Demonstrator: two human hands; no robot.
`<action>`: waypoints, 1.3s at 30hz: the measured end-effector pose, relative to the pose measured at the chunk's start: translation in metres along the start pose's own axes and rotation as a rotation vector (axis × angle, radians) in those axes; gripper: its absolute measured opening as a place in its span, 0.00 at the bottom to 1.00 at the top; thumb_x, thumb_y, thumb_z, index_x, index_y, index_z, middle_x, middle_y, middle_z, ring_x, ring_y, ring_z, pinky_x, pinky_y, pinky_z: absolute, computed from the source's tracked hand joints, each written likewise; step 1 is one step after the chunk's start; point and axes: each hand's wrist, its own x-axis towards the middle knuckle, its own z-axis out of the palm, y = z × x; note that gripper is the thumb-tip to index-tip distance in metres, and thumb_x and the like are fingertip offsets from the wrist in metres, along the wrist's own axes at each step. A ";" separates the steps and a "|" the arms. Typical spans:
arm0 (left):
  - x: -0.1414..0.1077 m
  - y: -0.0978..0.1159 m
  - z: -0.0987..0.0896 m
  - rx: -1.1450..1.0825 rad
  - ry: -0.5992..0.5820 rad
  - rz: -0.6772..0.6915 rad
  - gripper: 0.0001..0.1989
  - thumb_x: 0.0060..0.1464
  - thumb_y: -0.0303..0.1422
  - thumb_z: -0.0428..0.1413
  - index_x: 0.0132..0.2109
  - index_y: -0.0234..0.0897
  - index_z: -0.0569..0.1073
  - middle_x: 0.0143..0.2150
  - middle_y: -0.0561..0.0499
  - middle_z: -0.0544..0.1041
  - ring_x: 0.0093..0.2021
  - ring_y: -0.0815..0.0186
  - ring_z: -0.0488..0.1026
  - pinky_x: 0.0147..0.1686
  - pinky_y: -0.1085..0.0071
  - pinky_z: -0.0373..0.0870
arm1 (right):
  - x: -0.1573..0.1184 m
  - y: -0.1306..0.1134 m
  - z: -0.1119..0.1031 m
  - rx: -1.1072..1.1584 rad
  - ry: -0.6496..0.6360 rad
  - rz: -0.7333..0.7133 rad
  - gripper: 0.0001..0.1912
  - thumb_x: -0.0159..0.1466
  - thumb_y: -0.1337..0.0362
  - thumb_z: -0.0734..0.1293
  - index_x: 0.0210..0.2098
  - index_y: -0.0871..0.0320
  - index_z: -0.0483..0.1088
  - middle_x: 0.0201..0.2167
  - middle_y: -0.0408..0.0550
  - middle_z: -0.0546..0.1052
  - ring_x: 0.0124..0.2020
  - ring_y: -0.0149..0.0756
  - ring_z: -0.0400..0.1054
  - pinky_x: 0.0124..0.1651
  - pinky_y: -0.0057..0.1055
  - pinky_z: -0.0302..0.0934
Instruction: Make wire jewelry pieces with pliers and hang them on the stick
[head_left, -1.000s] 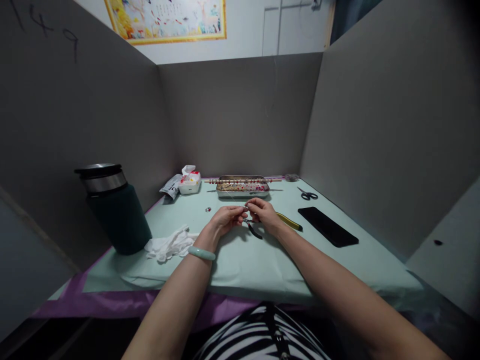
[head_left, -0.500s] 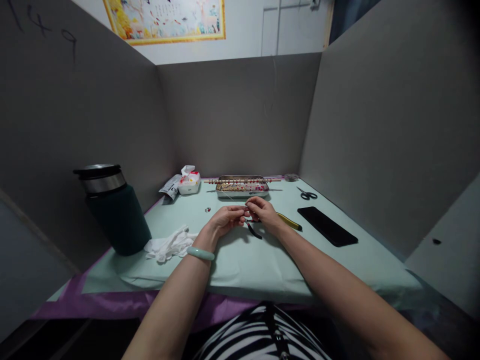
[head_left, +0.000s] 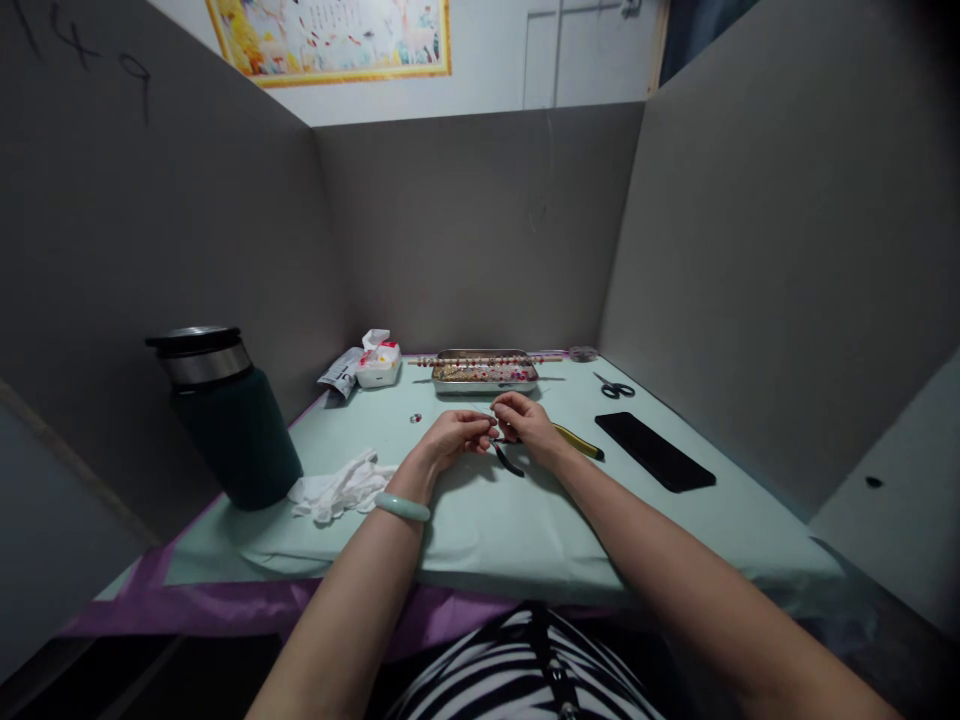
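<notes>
My left hand (head_left: 459, 436), with a pale green bangle (head_left: 402, 507) at the wrist, is closed in a pinch. Its fingertips meet those of my right hand (head_left: 525, 420), also pinching, above the middle of the table. A thin, pale strand (head_left: 481, 408) shows at the fingers; its exact kind is too fine to make out. Under and beside the right hand lie a dark curved tool handle (head_left: 510, 462) and a yellow handle with a black end (head_left: 579, 442); the hand hides where they lead. A small ring-like beaded piece (head_left: 415, 418) lies left of the hands.
Behind the hands stands a metal tray (head_left: 486, 388) of beads, with a beaded stick (head_left: 551, 359) across it. Scissors (head_left: 616, 388) and a black phone-like slab (head_left: 656, 452) lie right. A dark green bottle (head_left: 236, 435), white cloth (head_left: 341, 488) and tissue pack (head_left: 379, 365) are left. Grey partitions (head_left: 480, 230) enclose the table.
Both hands stay almost in place, with slight finger movement. The thin strand that stretched up and left of the fingers now shows closer to them. Nothing else has visibly moved.
</notes>
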 end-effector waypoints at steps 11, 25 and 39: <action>0.002 0.000 -0.001 0.015 0.049 0.040 0.08 0.46 0.28 0.61 0.34 0.27 0.74 0.28 0.46 0.75 0.21 0.72 0.69 0.22 0.75 0.66 | -0.001 -0.001 0.001 -0.218 0.029 -0.086 0.12 0.58 0.53 0.63 0.34 0.55 0.68 0.21 0.40 0.67 0.20 0.29 0.57 0.24 0.27 0.51; 0.002 0.008 -0.010 -0.088 0.365 0.127 0.07 0.46 0.26 0.59 0.35 0.28 0.71 0.24 0.51 0.71 0.17 0.76 0.65 0.17 0.78 0.59 | -0.023 -0.013 0.007 -1.514 -0.219 -0.213 0.14 0.60 0.58 0.61 0.38 0.61 0.71 0.39 0.58 0.72 0.42 0.47 0.62 0.41 0.36 0.52; -0.001 0.009 -0.004 0.061 0.409 0.133 0.08 0.46 0.28 0.57 0.35 0.28 0.72 0.25 0.51 0.71 0.16 0.76 0.64 0.16 0.78 0.57 | -0.016 -0.005 0.018 -1.453 -0.116 -0.050 0.11 0.56 0.66 0.60 0.36 0.63 0.71 0.39 0.59 0.74 0.43 0.46 0.64 0.45 0.38 0.52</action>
